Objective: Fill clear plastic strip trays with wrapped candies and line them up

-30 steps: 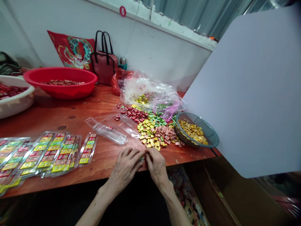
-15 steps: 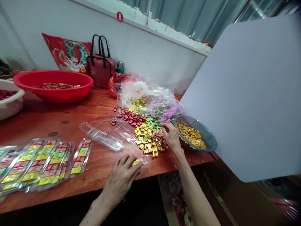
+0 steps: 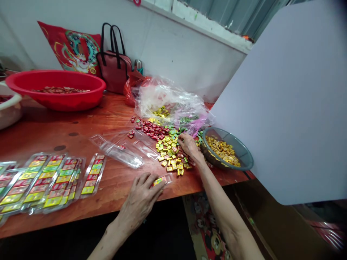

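Low over the table's front edge, my left hand [image 3: 142, 195] lies across a narrow clear plastic tray [image 3: 168, 178], thumb on the near side and fingers on the far side. Small coloured blocks [image 3: 159, 181] show in the tray beside my fingers; the rest is covered by the hand. My right hand [image 3: 189, 145] reaches over a loose pile of small wrapped blocks, its fingertips pinched together. What they hold, if anything, is too small to make out. Yellow blocks [image 3: 169, 148] lie nearest those fingertips, with dark red blocks [image 3: 151, 129] farther left.
Filled trays [image 3: 58, 180] lie at the left, and empty clear trays [image 3: 121, 153] in the middle. A grey basin [image 3: 248, 162] of gold pieces stands right, before a large pale panel [image 3: 279, 108]. Plastic bags [image 3: 173, 95], a red basin [image 3: 56, 103] and a handbag [image 3: 116, 74] are behind.
My right hand has shifted left and slightly away, from the brownish-pink blocks toward the yellow and green ones. My left hand stays on the tray. The camera view has tilted down slightly.
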